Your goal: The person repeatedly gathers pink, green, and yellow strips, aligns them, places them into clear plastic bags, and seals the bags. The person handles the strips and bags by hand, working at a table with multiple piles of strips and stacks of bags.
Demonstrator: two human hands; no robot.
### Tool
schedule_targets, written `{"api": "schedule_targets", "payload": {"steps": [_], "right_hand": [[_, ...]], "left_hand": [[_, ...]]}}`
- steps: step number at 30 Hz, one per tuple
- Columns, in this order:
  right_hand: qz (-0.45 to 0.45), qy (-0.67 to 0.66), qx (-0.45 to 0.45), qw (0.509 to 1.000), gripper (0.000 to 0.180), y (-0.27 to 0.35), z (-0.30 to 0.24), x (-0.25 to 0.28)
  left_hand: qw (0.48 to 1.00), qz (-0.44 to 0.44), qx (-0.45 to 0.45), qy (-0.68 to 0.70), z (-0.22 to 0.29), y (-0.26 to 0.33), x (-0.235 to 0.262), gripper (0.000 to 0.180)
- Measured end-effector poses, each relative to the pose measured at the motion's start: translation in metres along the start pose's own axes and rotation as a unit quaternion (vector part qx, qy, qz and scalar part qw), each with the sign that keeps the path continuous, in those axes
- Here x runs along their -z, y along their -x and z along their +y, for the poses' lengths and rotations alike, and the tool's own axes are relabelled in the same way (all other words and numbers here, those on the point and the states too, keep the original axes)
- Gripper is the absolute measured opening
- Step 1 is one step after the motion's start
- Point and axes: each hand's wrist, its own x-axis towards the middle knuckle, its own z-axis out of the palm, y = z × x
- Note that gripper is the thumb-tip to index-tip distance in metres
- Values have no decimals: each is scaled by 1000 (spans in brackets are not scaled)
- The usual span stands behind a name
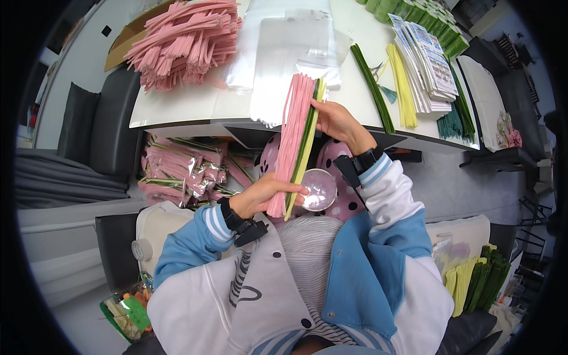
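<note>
Above my lap I hold a long bundle of pipe cleaners point(294, 127), pink for the most part, with green and yellow stems along its right side. My left hand point(257, 196) is closed round the bundle's lower end, its thumb across the front. Higher up, my right hand point(340, 123) grips the right edge by the green and yellow stems. The bundle leans a little, its upper end over the table's front edge. Under its lower end, on my lap, is a round, pale, shiny dish or lid point(319, 190); what it contains I cannot make out.
On the white table point(355, 89) lie a pink pipe cleaner heap point(183, 44), clear plastic bags point(284, 47), green stems point(373, 89), yellow stems point(401, 86), scissors point(376, 71) and printed card stacks point(423, 65). Packed pink bundles point(180, 168) lie lower left; more stems point(479, 278) stand lower right.
</note>
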Motion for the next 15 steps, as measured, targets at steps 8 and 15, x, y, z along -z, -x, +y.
{"api": "schedule_targets", "payload": {"steps": [8,15], "right_hand": [[-37,60,5,997,41,28,11,13],[-69,222,-61,971,34,52,18,-8]], "left_hand": [[1000,-11,23,2,21,-2,-10,33],[1000,-9,-25,16,45,-40,-8,38]]}}
